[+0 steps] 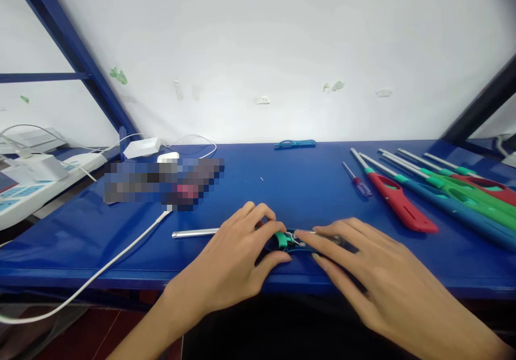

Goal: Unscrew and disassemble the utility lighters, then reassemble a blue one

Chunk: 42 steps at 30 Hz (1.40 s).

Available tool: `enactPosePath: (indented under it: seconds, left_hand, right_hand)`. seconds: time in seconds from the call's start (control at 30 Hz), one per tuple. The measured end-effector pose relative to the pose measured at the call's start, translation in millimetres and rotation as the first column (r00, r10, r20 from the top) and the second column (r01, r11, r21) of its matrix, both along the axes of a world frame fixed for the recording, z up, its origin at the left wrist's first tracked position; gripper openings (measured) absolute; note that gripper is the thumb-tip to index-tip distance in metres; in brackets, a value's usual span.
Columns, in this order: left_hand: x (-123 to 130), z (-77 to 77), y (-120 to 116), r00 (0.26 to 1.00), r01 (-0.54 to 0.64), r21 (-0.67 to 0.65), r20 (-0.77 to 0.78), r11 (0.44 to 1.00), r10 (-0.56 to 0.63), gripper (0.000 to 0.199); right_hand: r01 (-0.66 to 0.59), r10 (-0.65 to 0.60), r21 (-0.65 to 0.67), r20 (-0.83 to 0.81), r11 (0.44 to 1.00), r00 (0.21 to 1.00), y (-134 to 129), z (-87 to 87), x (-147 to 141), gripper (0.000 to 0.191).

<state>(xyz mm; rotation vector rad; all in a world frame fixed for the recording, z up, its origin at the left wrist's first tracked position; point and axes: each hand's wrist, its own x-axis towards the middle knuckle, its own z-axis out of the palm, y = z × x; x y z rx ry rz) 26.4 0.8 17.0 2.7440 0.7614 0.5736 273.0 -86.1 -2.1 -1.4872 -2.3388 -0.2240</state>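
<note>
An opened blue lighter (300, 250) lies near the front edge of the blue table, its metal tube (195, 233) pointing left. A green part (281, 240) and thin wires show inside it. My left hand (242, 252) grips the lighter around the green part, thumb on the near side and fingers on the far side. My right hand (363, 263) rests over the lighter's right half, index fingertip at the inner parts and thumb along the near edge. The right end of the lighter is mostly hidden under my right hand.
A loose blue shell (296, 143) lies by the wall. At right are a purple-handled screwdriver (357, 180), a red lighter (397, 199) and several other long lighters. Blurred items, a white cable (121, 266) and a power strip (24, 199) are at left.
</note>
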Motion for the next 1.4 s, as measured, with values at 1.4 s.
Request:
enactPosePath:
  seconds: [1.4]
  left_hand:
    - [2.3,0.7,-4.3,1.000,0.020,0.078,-0.011,0.997,-0.019,0.020]
  right_hand:
    - [-0.066,0.045,0.154,0.137,0.986,0.990,-5.5,-0.8,-4.1,0.046]
